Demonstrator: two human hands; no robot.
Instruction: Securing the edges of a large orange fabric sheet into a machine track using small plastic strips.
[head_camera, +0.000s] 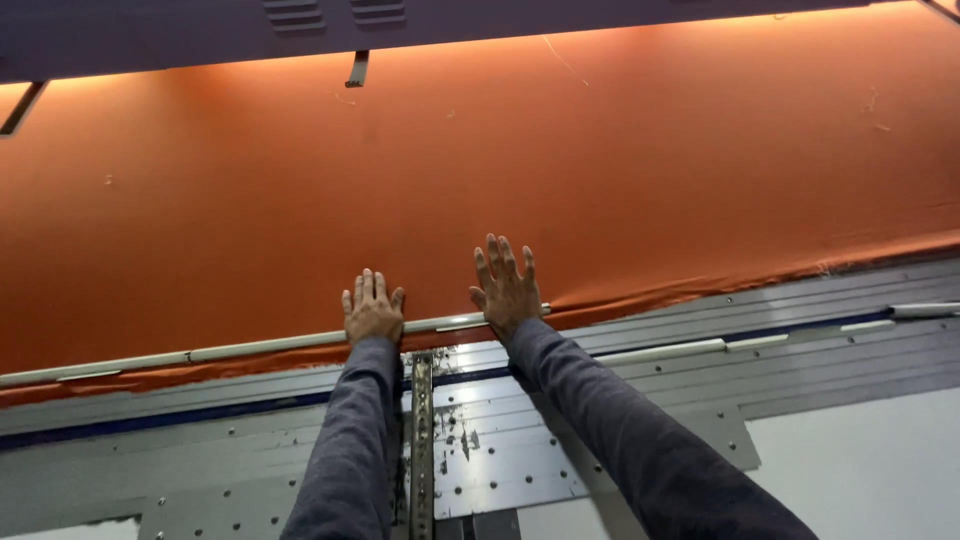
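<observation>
I'm looking at a textile workshop or factory floor, not a home. A wide orange cloth is lying stretched over a long machine bed. Riveted metal plates and rails are running along its near edge, a white strip is pinning the hem, and a vented housing is hanging overhead.

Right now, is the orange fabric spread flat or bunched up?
Spread flat. The orange fabric lies smooth across the metal table, both hands pressed palm-down at its near edge: left hand, right hand. Only slight ripples along the hem.
</observation>
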